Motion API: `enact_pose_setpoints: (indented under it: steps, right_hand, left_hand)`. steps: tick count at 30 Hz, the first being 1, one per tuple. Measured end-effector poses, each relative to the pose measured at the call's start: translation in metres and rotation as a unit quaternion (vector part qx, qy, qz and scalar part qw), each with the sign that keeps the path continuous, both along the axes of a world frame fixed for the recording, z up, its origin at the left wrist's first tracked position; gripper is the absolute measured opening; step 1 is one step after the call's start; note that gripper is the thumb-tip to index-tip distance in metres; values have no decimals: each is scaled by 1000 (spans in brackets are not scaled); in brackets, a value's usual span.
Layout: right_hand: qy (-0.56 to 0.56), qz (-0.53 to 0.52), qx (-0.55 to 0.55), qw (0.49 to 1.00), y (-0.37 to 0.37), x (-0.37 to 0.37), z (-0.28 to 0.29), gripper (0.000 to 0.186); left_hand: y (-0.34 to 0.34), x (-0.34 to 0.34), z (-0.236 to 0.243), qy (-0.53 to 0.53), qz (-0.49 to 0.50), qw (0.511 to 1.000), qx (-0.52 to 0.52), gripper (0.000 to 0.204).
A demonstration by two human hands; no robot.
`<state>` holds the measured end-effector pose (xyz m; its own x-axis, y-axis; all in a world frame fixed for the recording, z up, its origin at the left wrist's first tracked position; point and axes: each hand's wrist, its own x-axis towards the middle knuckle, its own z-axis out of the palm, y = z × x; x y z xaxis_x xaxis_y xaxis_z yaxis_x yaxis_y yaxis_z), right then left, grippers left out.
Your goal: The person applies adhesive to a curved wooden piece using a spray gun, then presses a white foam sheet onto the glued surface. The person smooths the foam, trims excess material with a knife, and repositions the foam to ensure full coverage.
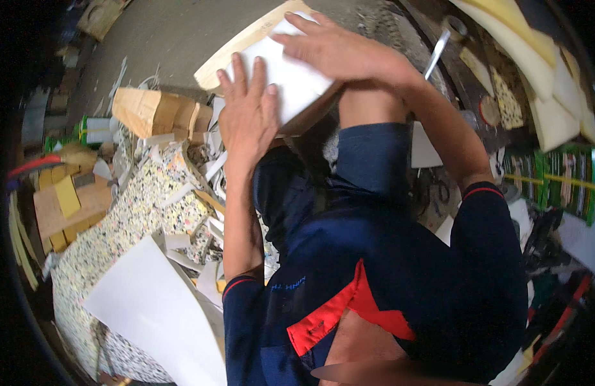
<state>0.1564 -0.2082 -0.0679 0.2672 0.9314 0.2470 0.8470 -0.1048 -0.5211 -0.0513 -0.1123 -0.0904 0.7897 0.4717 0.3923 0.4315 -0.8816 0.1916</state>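
Observation:
A white sheet (301,83), foam by its look, covers the top of a pale wooden piece (230,59) in front of my knees. My left hand (248,109) lies on the sheet's left side, fingers apart and stretched out. Flat across its far right part rests my right hand (339,51), slightly blurred, with the fingers extended. Neither hand grips anything. Bare wood shows along the far left edge, and part of the piece's near side is in shadow under the sheet.
Left of my hands lies a carved wooden block (140,110). Speckled foam (85,276), white offcuts and a large white sheet (156,315) cover the floor at left. A red-handled brush (43,164) lies beyond. Yellowish foam pieces (548,71) and a tape roll (454,27) are at right.

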Motion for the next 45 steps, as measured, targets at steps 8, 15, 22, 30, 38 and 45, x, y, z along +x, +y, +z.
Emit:
enact_pose_setpoints:
  steps: [8, 15, 22, 30, 38, 45]
  right_hand:
    - [117, 7, 162, 980, -69, 0, -27, 52]
    - [-16, -27, 215, 976, -88, -29, -30, 39]
    - [-86, -9, 225, 971, -81, -29, -36, 37]
    - [-58, -16, 195, 979, -82, -31, -28, 45]
    - [-179, -20, 123, 976, -80, -51, -26, 47]
    - [-164, -7, 146, 976, -73, -52, -5, 45]
  left_hand:
    - [-40, -21, -4, -52, -55, 996, -42, 50]
    - [-66, -11, -12, -40, -48, 998, 28, 49]
    - [-73, -4, -13, -22, -46, 998, 41, 49]
    - [-65, -11, -11, -189, -86, 969, -132, 57]
    - [-63, -11, -6, -20, -21, 1000, 11, 66]
    - [-63, -11, 0, -16, -16, 1000, -15, 76]
